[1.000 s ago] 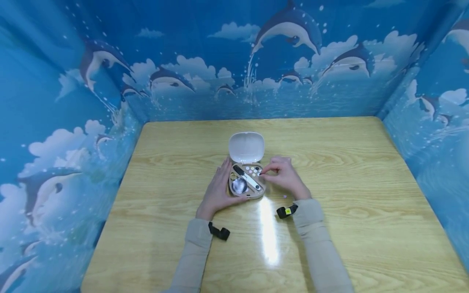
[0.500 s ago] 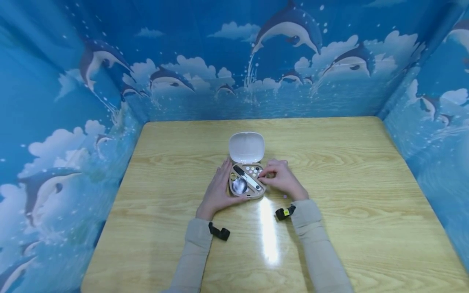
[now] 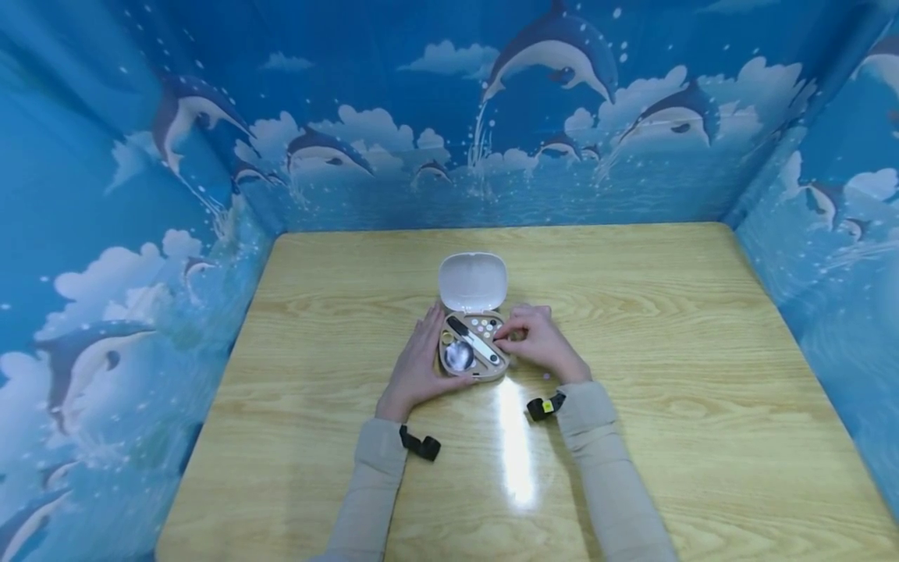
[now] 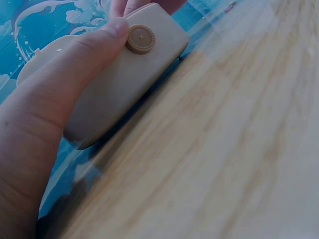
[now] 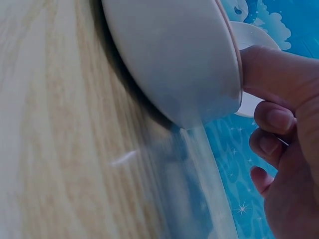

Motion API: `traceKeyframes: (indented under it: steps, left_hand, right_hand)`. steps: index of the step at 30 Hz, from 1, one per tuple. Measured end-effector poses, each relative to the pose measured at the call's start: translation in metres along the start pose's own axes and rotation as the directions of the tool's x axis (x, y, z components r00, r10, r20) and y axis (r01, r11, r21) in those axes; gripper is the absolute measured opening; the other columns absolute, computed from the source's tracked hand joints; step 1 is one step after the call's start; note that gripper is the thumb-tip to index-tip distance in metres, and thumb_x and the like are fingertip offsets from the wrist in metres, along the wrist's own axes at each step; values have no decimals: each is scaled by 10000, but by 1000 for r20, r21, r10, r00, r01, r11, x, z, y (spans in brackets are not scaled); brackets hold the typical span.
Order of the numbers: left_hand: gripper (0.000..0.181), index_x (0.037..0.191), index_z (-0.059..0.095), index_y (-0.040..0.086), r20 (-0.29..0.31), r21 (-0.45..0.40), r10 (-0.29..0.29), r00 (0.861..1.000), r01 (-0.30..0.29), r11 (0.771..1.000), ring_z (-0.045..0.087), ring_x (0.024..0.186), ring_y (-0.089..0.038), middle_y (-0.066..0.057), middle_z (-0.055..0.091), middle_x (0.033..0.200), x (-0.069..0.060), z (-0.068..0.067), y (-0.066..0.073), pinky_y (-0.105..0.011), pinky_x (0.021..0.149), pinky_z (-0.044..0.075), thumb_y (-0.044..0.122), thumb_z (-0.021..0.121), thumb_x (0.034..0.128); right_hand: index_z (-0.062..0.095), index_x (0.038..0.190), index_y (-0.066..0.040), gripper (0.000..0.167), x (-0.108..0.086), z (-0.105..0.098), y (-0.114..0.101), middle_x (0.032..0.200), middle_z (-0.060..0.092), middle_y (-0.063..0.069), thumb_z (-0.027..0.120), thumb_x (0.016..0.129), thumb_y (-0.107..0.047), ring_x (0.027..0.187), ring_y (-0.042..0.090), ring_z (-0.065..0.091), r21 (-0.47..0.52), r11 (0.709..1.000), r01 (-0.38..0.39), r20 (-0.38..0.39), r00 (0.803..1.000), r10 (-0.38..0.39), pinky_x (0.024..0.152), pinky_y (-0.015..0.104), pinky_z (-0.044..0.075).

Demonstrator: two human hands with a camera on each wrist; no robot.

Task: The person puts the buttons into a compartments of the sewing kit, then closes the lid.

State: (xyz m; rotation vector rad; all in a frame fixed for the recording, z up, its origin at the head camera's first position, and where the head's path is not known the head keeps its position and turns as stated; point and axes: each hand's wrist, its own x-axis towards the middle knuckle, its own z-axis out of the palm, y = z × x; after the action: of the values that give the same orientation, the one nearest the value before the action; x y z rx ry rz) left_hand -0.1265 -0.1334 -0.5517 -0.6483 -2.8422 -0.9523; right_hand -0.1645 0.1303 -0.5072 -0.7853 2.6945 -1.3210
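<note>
A white sewing kit case lies on the table, its lid raised at the back. Its beige tray holds several small buttons, a black-and-white tool, a round shiny disc and a small gold ring-like piece. My left hand holds the case, fingers along its left side and thumb across the front, close to a round ridged knob. My right hand has thumb and forefinger pinched over the tray's right side, at the buttons. A small dark piece shows at those fingertips, mostly hidden.
A tiny pinkish piece lies on the wood-grain table, right of the case. Blue dolphin-print curtains stand along the back and both sides. Each wrist wears a black camera.
My right hand has shifted slightly left and down, bringing its pinched fingertips deeper over the tray's right side. The left hand and the case have stayed in place.
</note>
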Motion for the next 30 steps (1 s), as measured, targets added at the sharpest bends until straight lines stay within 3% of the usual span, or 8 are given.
traceKeyframes:
  steps: [8, 21, 30]
  left_hand:
    - [1350, 1604, -6, 161, 3, 4, -1, 1000, 1, 1000, 49, 1525, -229, -70, 28, 1673, 1, -1, 0, -452, 1234, 95, 854, 654, 652]
    - [1352, 1606, 7, 165, -6, -11, -3, 1000, 3, 1000, 49, 1525, -208, -67, 38, 1673, 1, 0, 0, -424, 1238, 85, 861, 653, 644]
    - [1358, 1606, 7, 170, 0, -8, -11, 1000, 11, 1000, 67, 1525, -231, -56, 33, 1674, 0, 0, 0, -428, 1237, 91, 862, 658, 635]
  right_hand:
    - [787, 859, -241, 97, -1, -4, -2, 683, 507, -27, 838, 791, -195, 694, 148, 423, -4, 1000, -24, -5, 1000, 24, 851, 385, 284]
    - [798, 875, -182, 104, -8, -20, -3, 665, 437, -13, 842, 787, -147, 673, 175, 388, 24, 999, -39, -70, 997, 41, 929, 451, 263]
    - [792, 843, -174, 92, -25, -34, 6, 655, 440, -29, 832, 789, -111, 659, 153, 388, 22, 999, -24, -141, 990, 27, 819, 378, 300]
